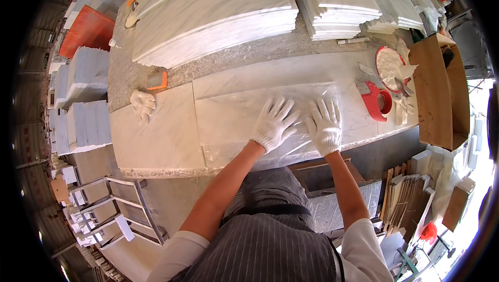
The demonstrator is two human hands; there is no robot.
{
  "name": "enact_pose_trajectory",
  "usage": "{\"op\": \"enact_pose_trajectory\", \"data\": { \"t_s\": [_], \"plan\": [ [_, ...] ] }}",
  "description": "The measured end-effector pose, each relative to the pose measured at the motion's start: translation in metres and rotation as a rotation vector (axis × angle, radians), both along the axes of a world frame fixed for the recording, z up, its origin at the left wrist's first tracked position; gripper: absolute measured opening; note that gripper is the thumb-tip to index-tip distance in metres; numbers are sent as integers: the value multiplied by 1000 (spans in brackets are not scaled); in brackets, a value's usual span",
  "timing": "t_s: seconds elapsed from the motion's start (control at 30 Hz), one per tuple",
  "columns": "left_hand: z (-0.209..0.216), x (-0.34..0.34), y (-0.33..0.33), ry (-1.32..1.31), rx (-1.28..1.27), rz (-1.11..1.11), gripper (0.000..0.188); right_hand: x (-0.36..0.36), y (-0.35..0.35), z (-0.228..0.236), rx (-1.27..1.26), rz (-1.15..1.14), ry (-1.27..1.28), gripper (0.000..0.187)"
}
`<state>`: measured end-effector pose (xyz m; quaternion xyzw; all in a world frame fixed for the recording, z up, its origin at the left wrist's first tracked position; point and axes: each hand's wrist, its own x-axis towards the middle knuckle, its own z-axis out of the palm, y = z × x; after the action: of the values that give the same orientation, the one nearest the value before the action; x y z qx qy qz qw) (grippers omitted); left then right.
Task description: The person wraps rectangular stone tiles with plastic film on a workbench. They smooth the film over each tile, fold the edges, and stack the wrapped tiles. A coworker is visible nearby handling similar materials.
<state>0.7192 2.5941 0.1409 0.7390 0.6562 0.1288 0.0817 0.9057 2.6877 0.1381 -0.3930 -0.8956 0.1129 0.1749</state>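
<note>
My left hand (275, 125), in a white knitted glove, lies flat with its fingers spread on a sheet of clear plastic film (231, 106). The film covers a pale veined marble slab (215, 144) on the work table, and it is wrinkled near the front edge. To the right, my right hand (326, 126), gloved the same way, also presses flat on the film, fingers stretched away from me. Neither hand grips anything. A red tape dispenser (373, 101) sits right of my right hand.
Stacked marble slabs (218, 16) stand at the back, with another stack (343, 6) to their right. A spare white glove (142, 105) and an orange-edged block (157, 80) lie left. At right are a red-rimmed round container (390, 68) and an open cardboard box (434, 92).
</note>
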Motion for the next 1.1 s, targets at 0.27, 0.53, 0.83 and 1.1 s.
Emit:
{"op": "enact_pose_trajectory", "data": {
  "t_s": [0.27, 0.53, 0.83, 1.1],
  "plan": [
    [-1, 1, -2, 20, -9, -8, 50, 89, -46, -21, -176, -647, 447, 54],
    [-3, 1, 0, 28, -27, -35, 53, 114, -88, -55, -476, -802, 477, 82],
    [-2, 0, 0, 34, -22, -40, 53, 131, -86, -60, -1239, -717, 625, 54],
    [1, 0, 0, 38, -29, -48, 51, 161, -79, -57, -1246, -1144, 890, 31]
  ]
}}
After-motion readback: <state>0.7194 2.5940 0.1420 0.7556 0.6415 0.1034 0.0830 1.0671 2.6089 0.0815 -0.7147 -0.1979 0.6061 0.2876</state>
